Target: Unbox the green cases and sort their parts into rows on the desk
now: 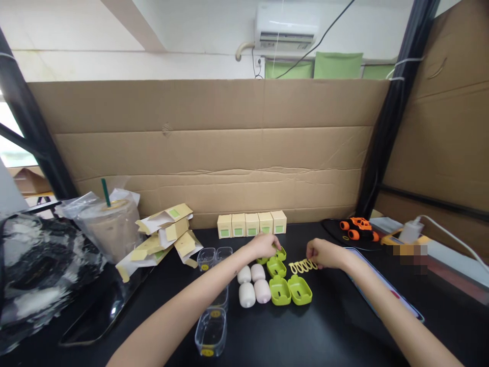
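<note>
My left hand [263,245] reaches over the black table, its fingers curled on a lime-green tray piece [280,253] at the far end of a group of green trays [289,289]. My right hand [324,253] is closed in a pinch at the right end of a row of small yellow rings [300,266]. Several pale pink oval pieces [252,286] lie just left of the green trays. A row of small cream boxes with green labels [252,224] stands behind, against the cardboard wall.
Clear plastic cases [211,331] lie near my left forearm. Flattened cream boxes [164,234], an iced drink in a bag [110,224] and crumpled plastic [34,275] fill the left. An orange toy [359,228], a charger [410,232] and a flat card [382,283] are on the right.
</note>
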### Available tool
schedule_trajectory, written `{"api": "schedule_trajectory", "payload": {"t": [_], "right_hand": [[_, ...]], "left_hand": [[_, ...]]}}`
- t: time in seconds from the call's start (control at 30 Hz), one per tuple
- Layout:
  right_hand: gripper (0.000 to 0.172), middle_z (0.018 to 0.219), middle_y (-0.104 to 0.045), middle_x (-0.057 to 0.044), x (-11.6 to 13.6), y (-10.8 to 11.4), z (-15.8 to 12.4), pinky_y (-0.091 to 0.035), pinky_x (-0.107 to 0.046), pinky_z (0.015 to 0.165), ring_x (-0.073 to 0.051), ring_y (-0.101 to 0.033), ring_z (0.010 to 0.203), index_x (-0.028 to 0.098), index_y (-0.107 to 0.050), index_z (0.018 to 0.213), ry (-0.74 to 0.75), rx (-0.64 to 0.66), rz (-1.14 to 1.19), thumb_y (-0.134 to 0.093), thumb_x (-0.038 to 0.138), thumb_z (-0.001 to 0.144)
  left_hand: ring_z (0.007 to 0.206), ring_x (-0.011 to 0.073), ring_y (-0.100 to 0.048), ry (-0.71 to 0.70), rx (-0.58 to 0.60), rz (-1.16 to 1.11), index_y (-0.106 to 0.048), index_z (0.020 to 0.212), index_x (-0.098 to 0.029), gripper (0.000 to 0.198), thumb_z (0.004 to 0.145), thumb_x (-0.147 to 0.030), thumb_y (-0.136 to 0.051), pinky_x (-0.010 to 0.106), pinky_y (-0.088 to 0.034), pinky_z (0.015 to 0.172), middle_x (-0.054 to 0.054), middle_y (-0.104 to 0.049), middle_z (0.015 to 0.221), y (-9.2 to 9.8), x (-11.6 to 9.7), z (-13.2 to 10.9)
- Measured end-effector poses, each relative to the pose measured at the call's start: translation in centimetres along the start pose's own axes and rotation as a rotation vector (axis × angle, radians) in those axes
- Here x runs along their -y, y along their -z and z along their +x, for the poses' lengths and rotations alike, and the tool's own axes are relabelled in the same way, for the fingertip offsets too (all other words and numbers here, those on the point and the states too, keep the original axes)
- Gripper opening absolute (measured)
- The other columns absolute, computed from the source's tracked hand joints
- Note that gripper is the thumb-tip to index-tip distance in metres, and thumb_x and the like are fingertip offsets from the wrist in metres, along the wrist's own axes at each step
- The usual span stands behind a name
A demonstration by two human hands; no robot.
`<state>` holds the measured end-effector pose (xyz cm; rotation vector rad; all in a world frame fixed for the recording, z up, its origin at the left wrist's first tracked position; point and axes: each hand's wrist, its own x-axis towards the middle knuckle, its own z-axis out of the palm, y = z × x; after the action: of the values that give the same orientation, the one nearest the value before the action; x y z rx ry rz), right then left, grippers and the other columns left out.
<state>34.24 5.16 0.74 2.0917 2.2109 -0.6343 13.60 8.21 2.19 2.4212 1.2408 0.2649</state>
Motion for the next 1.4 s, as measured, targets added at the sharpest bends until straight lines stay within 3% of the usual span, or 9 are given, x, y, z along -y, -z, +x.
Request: {"api": "schedule_trajectory", "payload": {"t": [0.17, 0.33, 0.5, 0.67, 0.8, 0.93, 1.13, 1.27, 1.4], "right_hand": [[0.027, 0.116, -0.058, -0.007, 0.9, 1.0, -0.1, -0.051, -0.04, 0.081, -0.02, -0.06, 0.096, 0.017, -0.055, 0.115, 0.071, -0.296, -0.002, -0.055, 0.031, 0.091], [0.029, 0.12, -0.056, -0.008, 4.1, 2.4, 2.3, -0.05, -0.042, 0.083, -0.021, -0.059, 0.1, 0.018, -0.054, 0.118, 0.188, -0.598, -0.055, -0.054, 0.031, 0.091], [0.03, 0.119, -0.057, -0.008, 6.0, 2.5, 5.9, -0.051, -0.042, 0.082, -0.021, -0.059, 0.099, 0.017, -0.054, 0.117, 0.267, -0.644, -0.142, -0.055, 0.031, 0.091], [0.031, 0.118, -0.057, -0.008, 5.5, 1.6, 7.0, -0.051, -0.042, 0.082, -0.021, -0.06, 0.099, 0.017, -0.054, 0.117, 0.373, -0.673, -0.186, -0.056, 0.03, 0.09], [0.03, 0.117, -0.057, -0.008, 5.0, 1.7, 5.6, -0.051, -0.042, 0.082, -0.021, -0.06, 0.098, 0.016, -0.054, 0.116, 0.451, -0.732, -0.191, -0.056, 0.031, 0.09], [0.039, 0.115, -0.057, -0.013, 5.6, 1.5, 2.1, -0.043, -0.048, 0.093, -0.029, -0.05, 0.111, 0.017, -0.049, 0.123, 0.568, -0.855, -0.15, -0.058, 0.018, 0.085], [0.046, 0.112, -0.056, -0.01, 9.1, -1.6, -4.2, -0.049, -0.044, 0.085, -0.026, -0.054, 0.105, 0.022, -0.039, 0.124, 0.863, -0.868, 0.066, -0.058, 0.023, 0.082], [0.041, 0.104, -0.059, -0.009, 10.7, -3.5, -6.2, -0.052, -0.038, 0.078, -0.023, -0.058, 0.096, 0.021, -0.043, 0.122, 0.99, -0.827, 0.133, -0.056, 0.018, 0.083], [0.039, 0.107, -0.062, -0.012, 10.8, -4.0, -6.4, -0.049, -0.045, 0.083, -0.025, -0.058, 0.097, 0.016, -0.042, 0.126, 1.042, -0.983, -0.048, -0.048, 0.017, 0.087]], "left_hand": [[0.103, 0.0211, -0.057, -0.053, -0.198, -0.1, -0.06, 0.104, -0.015, 0.021, 0.086, -0.026, -0.057, 0.042, -0.047, 0.091, 0.008, -0.059, 0.112, 1.1, -0.2, -2.3], [0.097, 0.0172, -0.06, -0.134, -0.42, -0.228, -0.064, 0.089, -0.019, 0.013, 0.084, -0.016, -0.052, 0.035, -0.048, 0.091, 0.004, -0.063, 0.098, 2.9, 0.5, -8.2], [0.104, 0.0201, -0.056, -0.151, -0.645, -0.242, -0.063, 0.082, -0.02, 0.015, 0.083, -0.016, -0.049, 0.042, -0.043, 0.095, 0.004, -0.056, 0.098, 2.9, 2.2, -13.7], [0.1, 0.0193, -0.056, -0.101, -0.817, -0.205, -0.063, 0.083, -0.02, 0.015, 0.084, -0.017, -0.049, 0.04, -0.045, 0.092, 0.004, -0.053, 0.098, 2.3, 4.0, -15.5], [0.099, 0.0191, -0.057, -0.114, -0.83, -0.183, -0.062, 0.083, -0.02, 0.015, 0.085, -0.016, -0.048, 0.039, -0.047, 0.09, 0.004, -0.053, 0.097, 2.4, 4.2, -15.7], [0.102, 0.0201, -0.056, -0.198, -0.745, -0.103, -0.058, 0.097, -0.022, 0.015, 0.086, -0.017, -0.048, 0.041, -0.048, 0.09, 0.005, -0.055, 0.102, 2.5, 3.0, -15.5], [0.132, 0.0299, -0.034, -0.331, -0.705, 0.062, -0.024, 0.136, -0.024, 0.068, 0.081, -0.03, -0.062, 0.053, -0.037, 0.104, 0.016, -0.033, 0.14, 1.7, 1.1, -14.7], [0.121, 0.0243, -0.047, -0.405, -0.601, 0.127, -0.024, 0.136, -0.024, 0.066, 0.082, -0.025, -0.061, 0.043, -0.046, 0.1, 0.011, -0.049, 0.129, 1.2, 1.2, -15.3], [0.115, 0.0236, -0.052, -0.426, -0.626, 0.221, -0.026, 0.137, -0.02, 0.063, 0.082, -0.015, -0.058, 0.039, -0.05, 0.094, 0.012, -0.054, 0.124, 1.2, 1.2, -16.2]]}}
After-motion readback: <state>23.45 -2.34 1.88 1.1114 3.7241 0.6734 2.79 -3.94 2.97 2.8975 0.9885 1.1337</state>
